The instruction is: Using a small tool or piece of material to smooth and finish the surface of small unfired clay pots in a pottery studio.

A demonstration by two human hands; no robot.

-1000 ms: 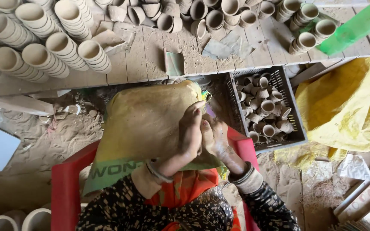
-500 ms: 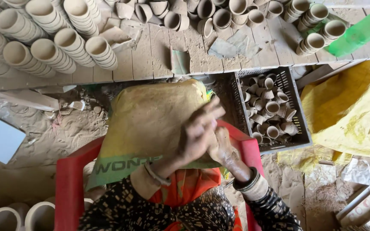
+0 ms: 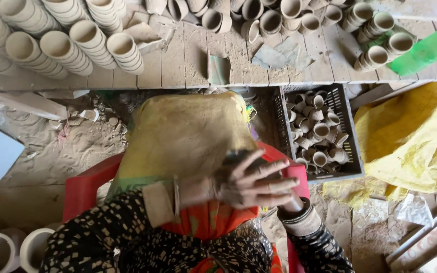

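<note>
Head view: a dusty yellow sack [image 3: 183, 134] lies across the lap, and the left hand [image 3: 251, 184], fingers spread apart, presses flat over the right hand [image 3: 292, 202] at its near edge; the right grip is hidden, cannot tell. Just right sits a black crate [image 3: 350, 131] of clay cups [image 3: 319, 130], stacked cups [image 3: 56, 35] on the plank surface [image 3: 178, 60] beyond.

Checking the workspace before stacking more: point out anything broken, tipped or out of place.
Flat broken clay pieces lie loose on the plank shelf among the cups. Cups in the black crate are jumbled at all angles, unlike the neat stacked cups. The left hand covers the right hand.
</note>
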